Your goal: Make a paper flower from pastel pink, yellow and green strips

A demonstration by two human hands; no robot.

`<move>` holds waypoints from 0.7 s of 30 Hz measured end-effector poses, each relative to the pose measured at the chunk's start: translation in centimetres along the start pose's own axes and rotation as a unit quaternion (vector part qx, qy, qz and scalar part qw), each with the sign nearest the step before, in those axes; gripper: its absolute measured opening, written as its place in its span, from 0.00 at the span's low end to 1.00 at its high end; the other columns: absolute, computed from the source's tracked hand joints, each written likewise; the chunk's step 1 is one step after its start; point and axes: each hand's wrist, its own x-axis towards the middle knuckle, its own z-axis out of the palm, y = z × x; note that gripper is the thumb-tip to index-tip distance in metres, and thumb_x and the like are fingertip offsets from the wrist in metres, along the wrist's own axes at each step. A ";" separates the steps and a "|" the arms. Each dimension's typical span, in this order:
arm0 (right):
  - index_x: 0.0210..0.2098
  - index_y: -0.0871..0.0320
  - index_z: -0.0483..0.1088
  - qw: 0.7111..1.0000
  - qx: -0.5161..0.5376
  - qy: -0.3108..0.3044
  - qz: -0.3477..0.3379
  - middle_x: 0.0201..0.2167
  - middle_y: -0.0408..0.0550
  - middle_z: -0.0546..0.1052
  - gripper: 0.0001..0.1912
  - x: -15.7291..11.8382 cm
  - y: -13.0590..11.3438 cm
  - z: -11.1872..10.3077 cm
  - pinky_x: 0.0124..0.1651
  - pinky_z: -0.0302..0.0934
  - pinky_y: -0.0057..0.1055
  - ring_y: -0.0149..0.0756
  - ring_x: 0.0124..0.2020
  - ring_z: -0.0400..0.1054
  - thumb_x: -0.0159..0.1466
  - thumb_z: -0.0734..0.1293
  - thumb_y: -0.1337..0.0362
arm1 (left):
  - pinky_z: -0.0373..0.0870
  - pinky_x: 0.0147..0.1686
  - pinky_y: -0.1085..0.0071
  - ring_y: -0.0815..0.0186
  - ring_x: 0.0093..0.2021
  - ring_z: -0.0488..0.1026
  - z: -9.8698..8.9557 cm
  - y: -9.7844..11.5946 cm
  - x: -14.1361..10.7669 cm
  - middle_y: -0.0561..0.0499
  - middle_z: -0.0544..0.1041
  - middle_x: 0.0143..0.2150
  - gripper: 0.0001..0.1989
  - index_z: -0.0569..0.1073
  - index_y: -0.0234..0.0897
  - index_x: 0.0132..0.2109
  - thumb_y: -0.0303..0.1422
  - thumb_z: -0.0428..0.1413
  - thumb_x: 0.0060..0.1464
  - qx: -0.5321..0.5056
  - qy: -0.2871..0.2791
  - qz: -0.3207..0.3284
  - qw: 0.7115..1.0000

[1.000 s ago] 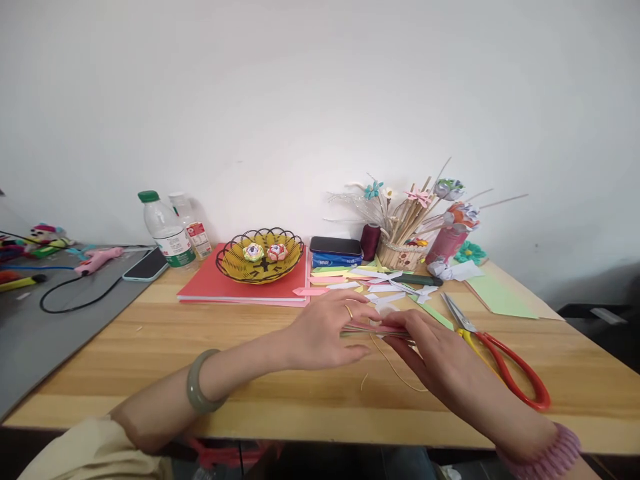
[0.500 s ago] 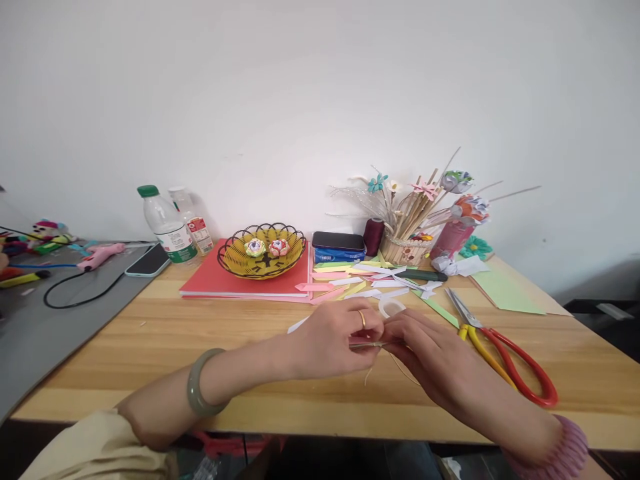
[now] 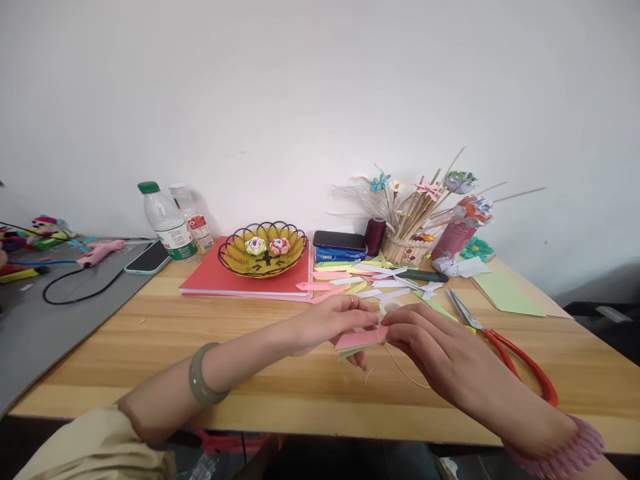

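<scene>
Pink and green folded paper strips are stacked between my hands above the table's front part. My left hand, with a ring and a green bangle on the arm, has its fingers around the stack's left side. The fingers of my right hand pinch the stack's right end. A thin cord hangs from that end onto the wood. Just behind the fingertips is a white translucent ring-shaped item, partly hidden. Red and yellow scissors lie beside my right hand, blades open.
Cut paper strips lie behind my hands. Further back are a yellow basket on red paper, a blue box, a thread spool and a stick holder. Bottles and a phone are left.
My left fingers have spread, and the pink face of the stack now shows between my hands. My right hand has shifted slightly, covering more of the scissors' yellow handle.
</scene>
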 end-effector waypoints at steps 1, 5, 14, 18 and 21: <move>0.42 0.58 0.61 1.000 -0.016 -0.002 -0.010 0.41 0.51 0.71 0.09 0.1 0.0 -0.1 0.42 0.61 0.36 0.37 0.43 0.63 0.66 0.52 0.71 | 0.62 0.21 0.74 0.73 0.19 0.67 -0.1 0.0 0.1 0.52 0.70 0.29 0.12 0.64 0.35 0.36 0.40 0.49 0.50 -0.023 -0.025 -0.016 0.999; 0.42 0.60 0.63 0.997 -0.062 0.004 -0.037 0.41 0.52 0.72 0.12 0.5 -0.2 -0.3 0.41 0.62 0.35 0.38 0.43 0.64 0.66 0.51 0.70 | 0.47 0.14 0.78 0.77 0.14 0.55 0.1 -0.1 0.3 0.52 0.69 0.21 0.10 0.67 0.33 0.30 0.35 0.46 0.50 -0.026 -0.051 -0.054 0.997; 0.39 0.61 0.64 0.995 -0.075 -0.004 -0.062 0.40 0.54 0.73 0.13 1.2 -0.4 0.1 0.41 0.63 0.38 0.38 0.41 0.65 0.66 0.50 0.70 | 0.38 0.16 0.75 0.77 0.15 0.45 0.3 -0.7 0.2 0.59 0.52 0.15 0.08 0.53 0.36 0.20 0.29 0.44 0.44 -0.064 -0.033 -0.034 0.997; 0.41 0.59 0.62 0.999 -0.019 -0.028 -0.026 0.38 0.52 0.71 0.10 1.1 0.1 0.3 0.41 0.63 0.36 0.37 0.42 0.64 0.65 0.52 0.71 | 0.36 0.16 0.74 0.77 0.16 0.41 0.2 -0.9 0.3 0.60 0.50 0.17 0.09 0.55 0.36 0.23 0.33 0.47 0.47 -0.095 -0.055 -0.048 0.993; 0.43 0.57 0.60 0.999 0.009 -0.044 0.002 0.41 0.52 0.70 0.09 1.0 0.6 0.4 0.42 0.62 0.37 0.38 0.44 0.63 0.65 0.54 0.71 | 0.35 0.17 0.75 0.77 0.16 0.42 0.2 -0.9 0.3 0.60 0.52 0.18 0.08 0.57 0.37 0.27 0.34 0.49 0.49 -0.090 -0.037 -0.003 0.995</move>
